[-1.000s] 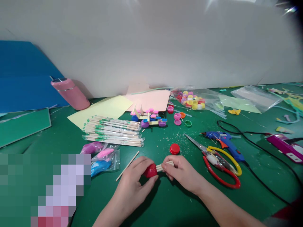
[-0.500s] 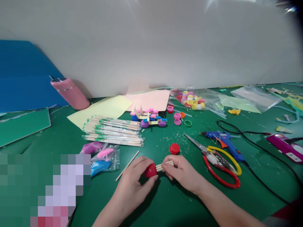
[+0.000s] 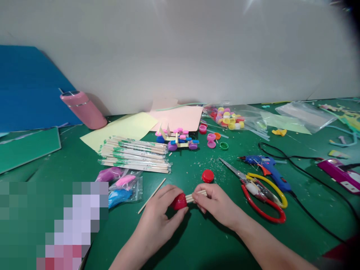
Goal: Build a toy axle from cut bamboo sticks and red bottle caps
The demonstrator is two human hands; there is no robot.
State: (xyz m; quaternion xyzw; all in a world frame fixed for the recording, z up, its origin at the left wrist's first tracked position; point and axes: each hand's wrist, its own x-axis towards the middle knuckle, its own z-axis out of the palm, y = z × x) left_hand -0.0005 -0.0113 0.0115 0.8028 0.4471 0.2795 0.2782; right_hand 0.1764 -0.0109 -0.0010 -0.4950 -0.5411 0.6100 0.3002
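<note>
Between thumb and fingers, my left hand (image 3: 163, 210) grips a red bottle cap (image 3: 179, 201) turned on its side. My right hand (image 3: 215, 204) pinches several short wooden sticks (image 3: 190, 198); their left ends meet the cap, though how far they reach in is hidden. Just beyond the hands a second red cap (image 3: 207, 176) lies on the green table (image 3: 194, 240). One loose stick (image 3: 152, 195) rests left of my left hand.
Scissors (image 3: 258, 191) and a blue glue gun (image 3: 266, 167) with a black cord lie at right. Wrapped chopsticks (image 3: 135, 154), bags of coloured clay (image 3: 123, 187) and small cap-wheeled cars (image 3: 178, 140) are left and centre. A pink bottle (image 3: 84, 109) leans at the back.
</note>
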